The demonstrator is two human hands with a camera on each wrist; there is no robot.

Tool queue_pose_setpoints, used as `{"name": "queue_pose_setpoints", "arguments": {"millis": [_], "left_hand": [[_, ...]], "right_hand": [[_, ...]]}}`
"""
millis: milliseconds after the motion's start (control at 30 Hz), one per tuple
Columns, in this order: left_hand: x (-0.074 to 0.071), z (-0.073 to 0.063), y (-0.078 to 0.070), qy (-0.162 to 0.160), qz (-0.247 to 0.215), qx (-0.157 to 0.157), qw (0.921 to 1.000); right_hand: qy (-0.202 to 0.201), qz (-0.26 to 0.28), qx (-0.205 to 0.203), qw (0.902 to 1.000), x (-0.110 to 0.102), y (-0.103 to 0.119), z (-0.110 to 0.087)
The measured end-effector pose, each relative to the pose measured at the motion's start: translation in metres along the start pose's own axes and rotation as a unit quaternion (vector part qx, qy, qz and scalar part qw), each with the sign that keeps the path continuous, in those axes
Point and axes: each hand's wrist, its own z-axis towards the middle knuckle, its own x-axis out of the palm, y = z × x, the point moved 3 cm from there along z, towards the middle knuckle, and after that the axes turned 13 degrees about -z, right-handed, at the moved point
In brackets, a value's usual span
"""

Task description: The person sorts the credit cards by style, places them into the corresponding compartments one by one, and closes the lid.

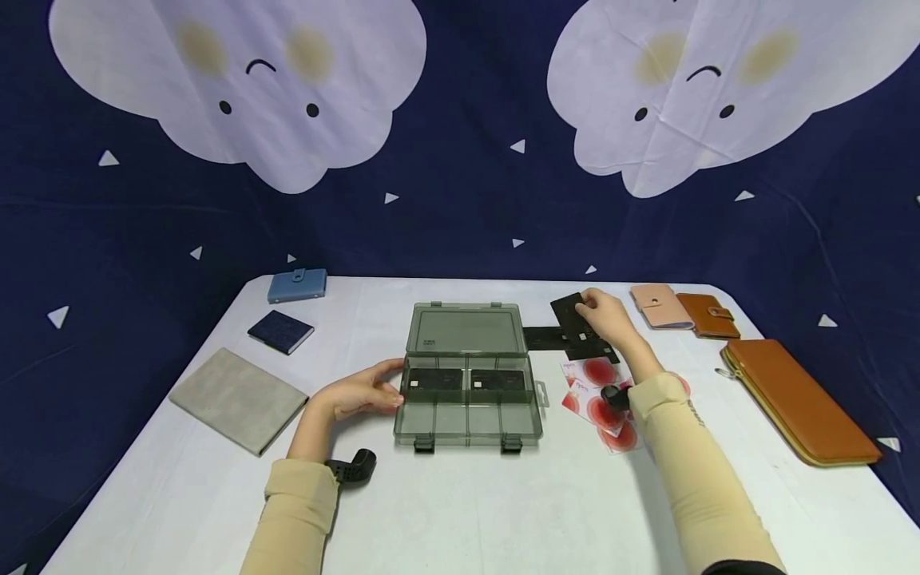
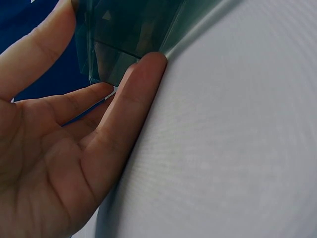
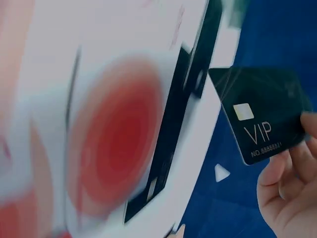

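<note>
My right hand (image 1: 607, 315) pinches a black VIP card (image 3: 262, 119) by its edge, raised above the table. Beneath it lie other black cards (image 1: 544, 339), to the right of a translucent grey-green plastic case (image 1: 467, 431). The lid (image 1: 467, 329) is folded back. Dark cards (image 1: 434, 379) lie in the rear compartments, each showing a chip. At the case's left side, my left hand (image 1: 362, 389) touches its wall with mostly straight fingers (image 2: 143, 82). Several red-and-white cards (image 1: 596, 399) overlap near my right wrist, which partly hides them.
To the left lie a grey notebook-like folder (image 1: 237, 399), a navy card holder (image 1: 280, 331) and a blue snap wallet (image 1: 298, 286). On the right are a pink wallet (image 1: 661, 306), a brown wallet (image 1: 707, 316) and a long brown zip wallet (image 1: 801, 403).
</note>
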Motion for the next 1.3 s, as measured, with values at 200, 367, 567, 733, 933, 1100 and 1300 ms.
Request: {"name": "queue_pose_setpoints", "arguments": {"millis": [200,367,567,733,933,1100,1300], "left_hand": [[0.000,0.000,0.000,0.003,-0.004,0.001,1.0000],[-0.001,0.002,0.001,0.007,-0.013,0.000,0.9999],[0.000,0.002,0.002,0.006,-0.011,0.001,0.9999],[0.000,0.001,0.000,0.005,-0.012,0.004,0.9999],[0.001,0.001,0.000,0.007,-0.009,0.004,0.9999],[0.000,0.002,0.001,0.002,-0.009,0.001,1.0000],[0.000,0.002,0.001,0.003,-0.002,0.003,1.0000]], "right_hand": [[-0.063,0.080,0.071,0.9922,-0.002,0.016,-0.018],[-0.074,0.186,0.095,0.9752,0.000,0.035,-0.030],[-0.007,0.316,0.052,0.9473,0.002,0.063,-0.047],[0.031,0.333,0.011,0.9423,0.007,0.076,-0.050],[0.042,0.238,-0.004,0.9704,0.020,0.076,-0.052],[0.078,0.143,-0.050,0.9854,0.033,0.082,-0.053],[0.103,0.036,-0.119,0.9869,0.042,0.086,-0.053]]}}
